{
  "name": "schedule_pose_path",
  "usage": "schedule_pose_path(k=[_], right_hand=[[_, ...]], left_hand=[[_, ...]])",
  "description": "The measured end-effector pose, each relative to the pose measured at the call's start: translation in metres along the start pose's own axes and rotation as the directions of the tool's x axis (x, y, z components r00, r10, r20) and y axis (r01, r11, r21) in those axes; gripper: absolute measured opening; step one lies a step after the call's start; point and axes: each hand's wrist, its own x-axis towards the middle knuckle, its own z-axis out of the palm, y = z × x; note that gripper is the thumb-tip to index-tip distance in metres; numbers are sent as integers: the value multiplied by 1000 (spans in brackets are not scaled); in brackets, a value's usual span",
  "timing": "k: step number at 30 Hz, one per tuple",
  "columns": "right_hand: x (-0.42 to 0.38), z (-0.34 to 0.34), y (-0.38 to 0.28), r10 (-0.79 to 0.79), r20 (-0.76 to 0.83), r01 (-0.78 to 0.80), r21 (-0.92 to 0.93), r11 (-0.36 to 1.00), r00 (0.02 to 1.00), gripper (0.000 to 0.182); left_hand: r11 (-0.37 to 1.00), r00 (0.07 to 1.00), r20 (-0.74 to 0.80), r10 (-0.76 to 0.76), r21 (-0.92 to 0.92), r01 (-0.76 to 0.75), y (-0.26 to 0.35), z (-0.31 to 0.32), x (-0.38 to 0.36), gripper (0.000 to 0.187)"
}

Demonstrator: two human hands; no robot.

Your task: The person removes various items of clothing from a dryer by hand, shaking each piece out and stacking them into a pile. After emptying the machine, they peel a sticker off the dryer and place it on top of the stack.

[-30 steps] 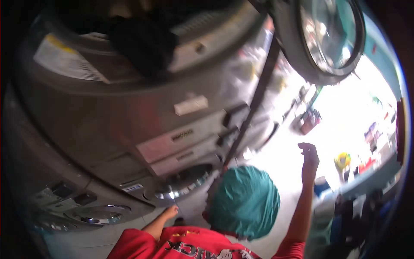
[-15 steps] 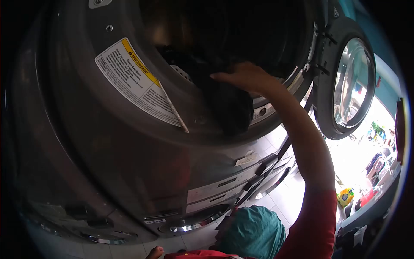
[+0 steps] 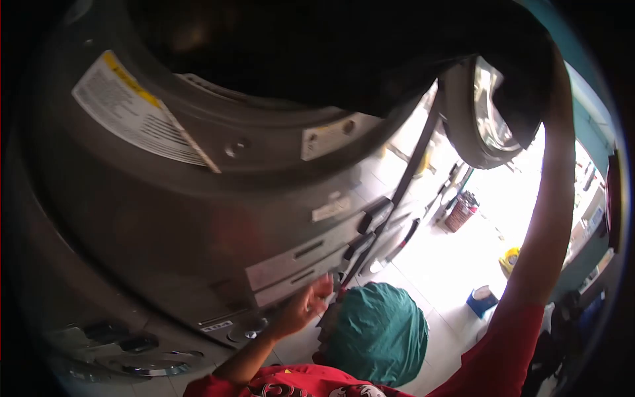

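A large black cloth point(image 3: 370, 59), probably a garment, stretches across the opening of a grey front-loading machine point(image 3: 218, 218) to the upper right. My raised right arm point(image 3: 559, 145) reaches up to its far end. The right hand is gripping there, its fingers mostly lost in the dark fabric. My left hand point(image 3: 312, 303) is in front of the machine's lower panel, holding nothing, with its fingers apart and slightly bent. The round glass door point(image 3: 491, 109) stands open on the right, partly covered by the cloth.
A warning label point(image 3: 135, 116) is on the machine's front. A rounded shape in teal cloth point(image 3: 377, 334), like a capped head, fills the lower middle. On the bright tiled floor are a blue container point(image 3: 482, 301) and a brown basket point(image 3: 461, 212). More round doors point(image 3: 152, 363) sit below.
My right hand has pulled the black cloth out of the drum, up and to the right. My left hand has risen from the bottom edge. The view has shifted.
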Motion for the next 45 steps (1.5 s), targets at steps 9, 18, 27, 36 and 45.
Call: schedule_pose_path(k=[9,18,27,36,45], right_hand=[[-186,-151,-76,723,-28,-724,-26,690,690,28],[-438,-243,-176,998,29,-993,99,-61,-58,19],[-453,-295,-203,949,52,-670,696,-257,-311,37],[-482,-264,-269,758,84,-653,453,-607,-646,32],[-433,-263,-188,985,36,-724,674,-150,-171,42]], left_hand=[[766,990,-107,91,-627,-139,94,118,141,53],[418,845,422,-327,-738,530,-48,163,164,32],[349,821,413,-394,-759,550,-36,163,181,27],[676,784,32,-620,-486,554,-119,118,157,25],[313,807,371,-458,-783,538,-95,113,212,24]])
